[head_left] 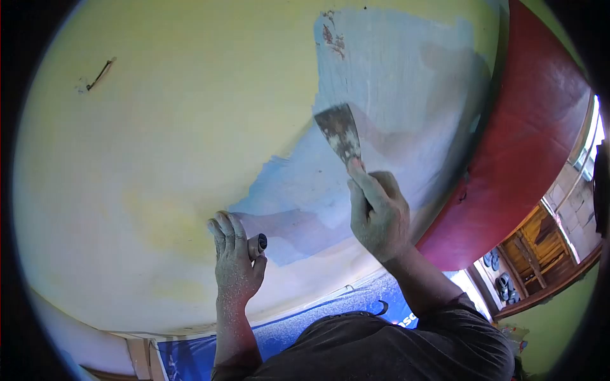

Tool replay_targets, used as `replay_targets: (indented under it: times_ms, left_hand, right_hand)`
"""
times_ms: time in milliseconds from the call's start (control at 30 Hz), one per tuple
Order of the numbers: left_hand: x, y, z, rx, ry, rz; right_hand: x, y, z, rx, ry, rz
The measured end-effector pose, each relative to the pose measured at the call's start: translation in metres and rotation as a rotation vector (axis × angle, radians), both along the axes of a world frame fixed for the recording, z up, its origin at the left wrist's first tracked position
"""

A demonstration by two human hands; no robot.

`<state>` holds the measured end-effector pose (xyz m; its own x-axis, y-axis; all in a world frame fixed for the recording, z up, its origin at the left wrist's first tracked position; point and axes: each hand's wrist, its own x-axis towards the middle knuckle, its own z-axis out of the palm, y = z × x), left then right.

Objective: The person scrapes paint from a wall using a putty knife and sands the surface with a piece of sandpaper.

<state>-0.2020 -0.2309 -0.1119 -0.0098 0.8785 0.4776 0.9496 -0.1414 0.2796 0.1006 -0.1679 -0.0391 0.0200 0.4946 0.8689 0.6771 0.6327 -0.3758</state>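
Note:
My right hand [380, 213] is wrapped round the handle of a putty knife [341, 132], its wide, paint-spotted blade against or just off the wall at the left edge of a light-blue patch [394, 82]. Lower and to the left, my left hand [235, 257], dusty with white powder, has its fingertips on the wall [159, 146]. Between its thumb and fingers sits a small dark-ended cylinder [257, 246]. The wall around the blue patch is pale yellow and white.
A red panel [502, 152] curves down on the right. Beyond it are a wooden frame [537, 254] and several pairs of footwear [505, 289]. A blue, dust-covered sheet [305, 327] lies below the wall. A bent metal piece [101, 73] sticks out at the upper left.

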Motion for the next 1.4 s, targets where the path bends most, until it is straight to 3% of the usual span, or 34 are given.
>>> replay_targets:
  times_ms: [67, 200, 300, 467, 600, 833, 967, 1400]
  left_hand:
    - [-0.002, 0.002, 0.0, 0.0, -0.001, -0.005]
    - [-0.001, 0.0, 0.001, -0.013, -0.01, -0.01]
    - [-0.002, 0.002, -0.001, 0.011, 0.027, -0.014]
    - [-0.004, 0.003, -0.001, 0.003, 0.013, -0.012]
    - [-0.004, 0.003, -0.001, -0.01, 0.036, 0.0]
    - [-0.005, 0.004, -0.003, -0.015, -0.006, -0.018]
    - [-0.002, 0.001, -0.001, -0.011, 0.003, -0.023]
    - [-0.001, 0.002, -0.004, 0.012, 0.026, -0.009]
  right_hand:
    - [0.002, 0.011, -0.014, 0.033, -0.009, 0.001]
    - [-0.001, 0.024, 0.028, 0.156, 0.014, 0.002]
    - [-0.004, 0.025, 0.031, 0.182, 0.009, -0.006]
    - [-0.003, 0.019, -0.004, 0.115, 0.001, -0.007]
    - [-0.004, 0.028, 0.035, 0.193, -0.008, -0.021]
    - [-0.001, 0.016, 0.003, 0.084, -0.004, -0.01]
    - [0.002, 0.009, 0.027, 0.073, -0.015, -0.013]
    - [0.005, 0.007, 0.017, 0.078, -0.048, -0.023]
